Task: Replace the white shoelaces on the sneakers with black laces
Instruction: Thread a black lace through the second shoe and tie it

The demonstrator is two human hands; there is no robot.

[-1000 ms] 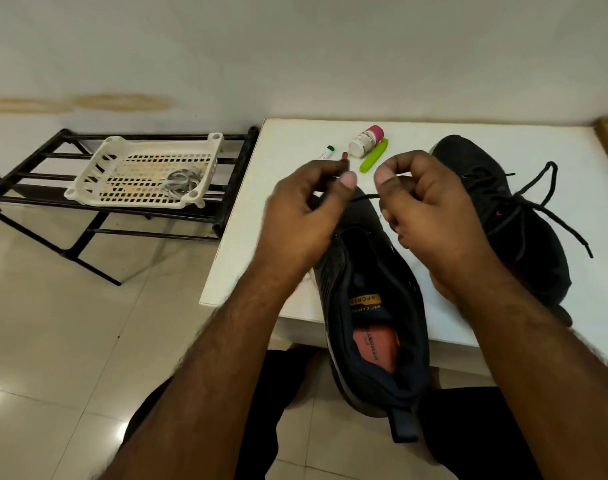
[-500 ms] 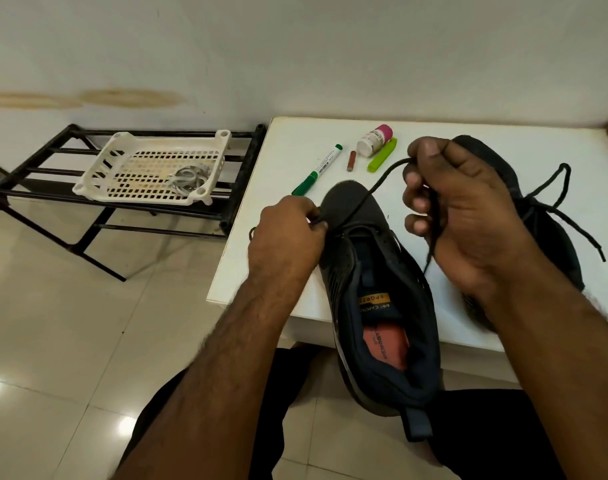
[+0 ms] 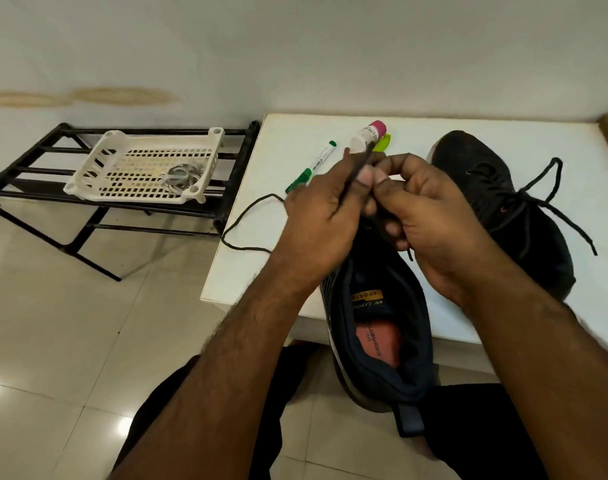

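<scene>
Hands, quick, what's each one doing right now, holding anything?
Left hand: fingers pinch the black lace above the near shoe.
Right hand: fingers curled, pinching the same lace beside the left.

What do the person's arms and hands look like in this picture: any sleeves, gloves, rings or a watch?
Both forearms are bare, with no sleeves in view. The left hand and right hand wear no gloves, and no rings or watch show. Dark hair runs along both forearms.
</scene>
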